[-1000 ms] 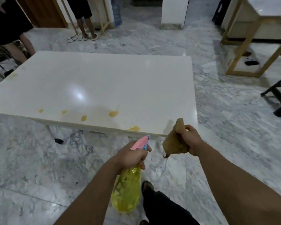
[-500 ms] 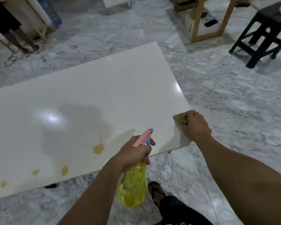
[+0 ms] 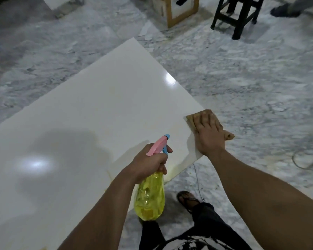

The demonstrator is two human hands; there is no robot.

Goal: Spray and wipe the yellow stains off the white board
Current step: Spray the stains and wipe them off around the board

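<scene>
No writing legible. Left hand (image 3: 148, 164) grips the translucent yellow spray bottle (image 3: 150, 197); right hand (image 3: 209, 134), now spread flat, presses the tan cloth (image 3: 192, 117) onto the glossy white board's (image 3: 98, 114) corner; yellow stains out of view

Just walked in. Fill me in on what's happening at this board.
A person is cleaning the white board. The left hand grips a yellow spray bottle by its pink trigger head, held at the board's near edge. The right hand presses a brown cloth flat on the board's right corner. No clear yellow blots show in this view, only faint streaks.
</scene>
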